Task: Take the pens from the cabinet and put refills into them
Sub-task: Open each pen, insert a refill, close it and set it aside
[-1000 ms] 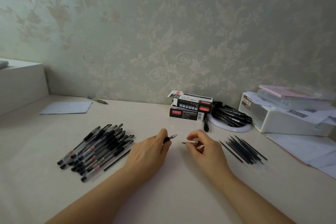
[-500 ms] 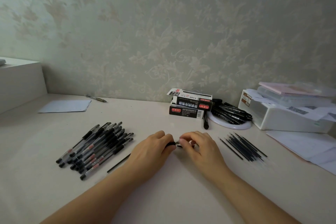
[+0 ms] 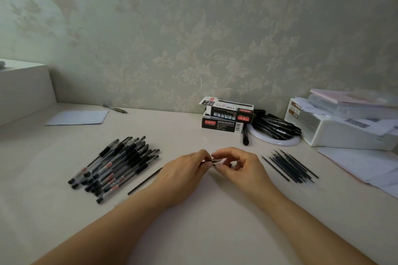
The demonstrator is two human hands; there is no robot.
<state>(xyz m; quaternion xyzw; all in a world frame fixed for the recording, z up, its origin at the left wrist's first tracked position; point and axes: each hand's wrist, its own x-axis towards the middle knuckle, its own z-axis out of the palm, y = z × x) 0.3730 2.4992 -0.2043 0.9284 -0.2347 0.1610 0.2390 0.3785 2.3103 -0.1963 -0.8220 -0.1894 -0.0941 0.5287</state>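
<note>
Both hands, left hand (image 3: pixel 185 172) and right hand (image 3: pixel 239 165), pinch one pen (image 3: pixel 212 160); a skewed grip could jam its tip.

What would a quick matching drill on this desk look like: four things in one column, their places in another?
Things:
1. pile of black capped pens
2. loose thin dark refills
3. stacked black cardboard pen boxes
4. pale sheet of paper

Places:
A. far left, near the wall
B. right of the right hand
C. left of the left hand
D. centre back, against the wall

Pairs: 1-C, 2-B, 3-D, 4-A
</note>
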